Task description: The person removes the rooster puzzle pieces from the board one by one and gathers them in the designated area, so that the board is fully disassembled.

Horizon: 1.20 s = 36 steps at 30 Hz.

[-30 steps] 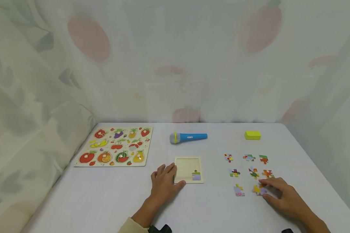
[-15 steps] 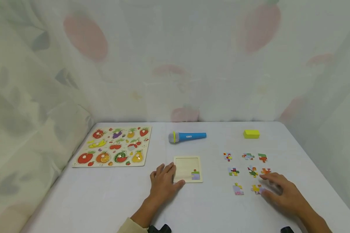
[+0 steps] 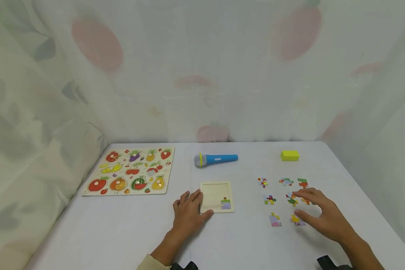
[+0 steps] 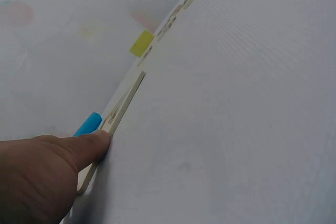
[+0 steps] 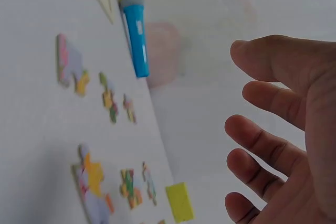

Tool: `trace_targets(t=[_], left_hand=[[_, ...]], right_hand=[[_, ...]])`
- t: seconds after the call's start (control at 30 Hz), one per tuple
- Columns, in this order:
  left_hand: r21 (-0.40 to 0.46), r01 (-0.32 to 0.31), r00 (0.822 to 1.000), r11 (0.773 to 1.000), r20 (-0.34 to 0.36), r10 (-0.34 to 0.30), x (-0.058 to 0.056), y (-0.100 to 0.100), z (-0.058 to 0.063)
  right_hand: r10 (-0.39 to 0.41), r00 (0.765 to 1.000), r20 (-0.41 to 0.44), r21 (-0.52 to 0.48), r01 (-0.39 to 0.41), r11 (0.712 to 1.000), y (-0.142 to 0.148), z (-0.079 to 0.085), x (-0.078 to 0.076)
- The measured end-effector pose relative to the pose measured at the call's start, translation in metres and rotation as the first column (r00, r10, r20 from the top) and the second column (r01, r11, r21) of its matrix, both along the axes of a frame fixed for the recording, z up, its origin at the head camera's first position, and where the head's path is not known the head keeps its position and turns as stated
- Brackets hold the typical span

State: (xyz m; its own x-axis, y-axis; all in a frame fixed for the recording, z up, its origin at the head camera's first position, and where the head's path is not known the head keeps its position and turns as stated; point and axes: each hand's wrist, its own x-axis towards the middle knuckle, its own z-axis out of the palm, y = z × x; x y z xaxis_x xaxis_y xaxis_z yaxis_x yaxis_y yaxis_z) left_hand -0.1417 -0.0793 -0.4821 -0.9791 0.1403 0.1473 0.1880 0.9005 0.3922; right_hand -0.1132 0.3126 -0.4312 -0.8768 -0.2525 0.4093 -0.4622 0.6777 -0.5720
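A square wooden puzzle tray (image 3: 214, 191) lies mid-table, with one purple-and-green jigsaw piece (image 3: 225, 204) in its lower right corner. My left hand (image 3: 188, 215) rests against the tray's left and lower edges, and the thumb (image 4: 92, 145) touches its rim in the left wrist view. Over on the right, my right hand (image 3: 329, 215) hovers above loose jigsaw pieces, fingers apart and holding nothing. Nearest it are a yellow-and-purple piece (image 3: 296, 220), a green-and-red piece (image 3: 291, 200) and a partly covered orange piece (image 3: 305, 201).
Other loose pieces lie nearby, such as a purple-and-yellow one (image 3: 275, 220). A blue toy microphone (image 3: 219, 159) lies behind the tray, a yellow block (image 3: 289, 155) at the back right. The fruit puzzle board (image 3: 129, 170) lies at left. Curtains hang behind the table.
My right hand has lifted from beside the yellow-and-purple piece and moved slightly away from me, its thumb and fingers spreading wider. My left hand stays at the tray.
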Motion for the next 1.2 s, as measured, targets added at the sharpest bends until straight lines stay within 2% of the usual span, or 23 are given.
trace_targets(t=[0.17,0.3,0.43,0.63,0.93,1.2], left_hand=[[0.007,0.002,1.0,1.0,0.005,-0.002,0.001,0.0,-0.001],[0.01,0.001,1.0,1.0,-0.003,-0.001,0.0,-0.001,-0.001],[0.009,0.006,1.0,1.0,-0.006,-0.006,0.0,-0.001,0.0],[0.009,0.008,1.0,1.0,-0.016,-0.008,-0.001,-0.002,0.001],[0.012,0.007,1.0,1.0,-0.008,-0.007,-0.001,-0.001,-0.002],[0.029,0.006,1.0,1.0,0.002,-0.007,0.0,0.0,-0.002]], right_hand=[[0.02,1.0,-0.007,-0.039,-0.021,0.999,-0.017,0.012,-0.002],[0.076,0.996,-0.042,-0.068,-0.079,0.995,-0.032,0.02,-0.007],[0.136,0.988,-0.07,-0.106,-0.143,0.984,-0.048,0.026,-0.013],[0.162,0.984,-0.067,-0.126,-0.169,0.977,-0.077,0.031,-0.019],[0.174,0.984,-0.046,-0.178,-0.179,0.968,-0.11,0.028,-0.037],[0.176,0.984,0.022,-0.195,-0.168,0.966,-0.137,0.013,-0.047]])
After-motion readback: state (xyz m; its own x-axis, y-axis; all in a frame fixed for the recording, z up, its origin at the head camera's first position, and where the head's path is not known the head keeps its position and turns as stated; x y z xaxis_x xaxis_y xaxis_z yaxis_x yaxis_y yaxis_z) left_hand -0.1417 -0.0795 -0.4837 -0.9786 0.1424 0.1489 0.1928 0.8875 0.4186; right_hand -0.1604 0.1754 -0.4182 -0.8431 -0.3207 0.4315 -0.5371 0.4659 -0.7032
